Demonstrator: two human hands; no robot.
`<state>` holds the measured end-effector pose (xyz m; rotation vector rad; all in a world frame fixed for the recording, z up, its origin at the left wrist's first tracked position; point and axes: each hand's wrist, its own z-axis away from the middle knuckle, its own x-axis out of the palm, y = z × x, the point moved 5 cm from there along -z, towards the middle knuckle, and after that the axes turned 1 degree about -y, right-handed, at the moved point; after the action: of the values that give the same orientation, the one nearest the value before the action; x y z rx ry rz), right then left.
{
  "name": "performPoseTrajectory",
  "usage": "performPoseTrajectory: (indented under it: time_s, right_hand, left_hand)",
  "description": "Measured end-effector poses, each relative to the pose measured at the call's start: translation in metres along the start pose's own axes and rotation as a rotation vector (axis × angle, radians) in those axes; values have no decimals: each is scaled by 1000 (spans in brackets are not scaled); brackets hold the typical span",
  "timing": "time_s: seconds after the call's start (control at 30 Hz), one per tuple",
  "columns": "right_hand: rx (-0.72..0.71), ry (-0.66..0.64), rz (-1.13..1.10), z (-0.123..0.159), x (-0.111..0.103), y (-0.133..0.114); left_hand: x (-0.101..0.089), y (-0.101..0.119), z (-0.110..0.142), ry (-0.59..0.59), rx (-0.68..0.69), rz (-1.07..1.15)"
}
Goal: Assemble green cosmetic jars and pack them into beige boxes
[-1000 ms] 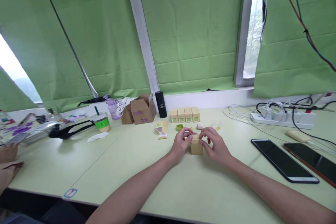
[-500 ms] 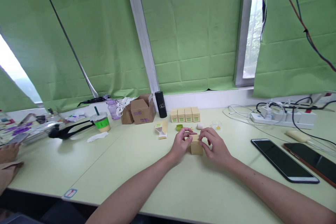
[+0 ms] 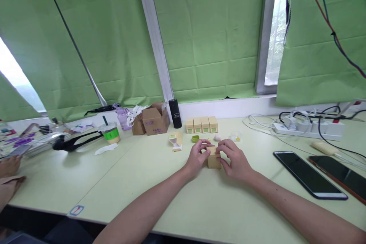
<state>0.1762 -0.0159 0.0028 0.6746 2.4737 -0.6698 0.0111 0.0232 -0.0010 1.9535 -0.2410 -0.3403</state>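
Note:
A small tan cardboard box [image 3: 214, 162] stands on the pale table between my two hands. My left hand [image 3: 198, 157] grips its left side, thumb at the near left edge and fingers reaching over the top. From the right, my right hand [image 3: 232, 158] has its thumb and fingers pinched at the box's upper right edge. Beyond the hands lie a small green container [image 3: 195, 138], a pinkish-white piece [image 3: 217, 137] and a clear plastic piece [image 3: 236, 136] with yellow in it. An opened, flattened tan box [image 3: 176, 142] lies to the left.
Several small tan boxes [image 3: 201, 125] stand in a row at the back, beside a black cylinder [image 3: 175, 114] and a brown carton [image 3: 156, 121]. Left is a drink cup [image 3: 111, 134]; right are two phones [image 3: 310, 175] and a power strip [image 3: 310, 129]. Another person's hand [image 3: 10, 164] is far left.
Both hands stay around the small box. The right thumb and fingers have shifted slightly at the box's upper right edge; nothing else has visibly moved.

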Motion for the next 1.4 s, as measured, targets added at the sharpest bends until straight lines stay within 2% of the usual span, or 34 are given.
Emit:
performPoseTrajectory:
  time_s: [0.63,0.77,1.03,1.2,1.3,1.4]
  right_hand:
    - [-50,7,-1,0,1,-1]
    - [30,-38,18,-1,1,6]
    - [322,-35,96,0,-3,45]
    - [218,-95,-42,-1,-3,34]
    - [145,-153,-24,-1,-2,20]
    - [165,-178,11,-1,-2,19]
  left_hand:
    - [0,2,0,-29,44,-84]
    - [0,3,0,-30,39,-98]
    - [-5,-10,-4,102,-58,16]
    - [-6,-14,-4,87,-104,44]
    - [-5,-16,-5,69,-125,56]
    - [-5,-15,-5,75,-118,47]
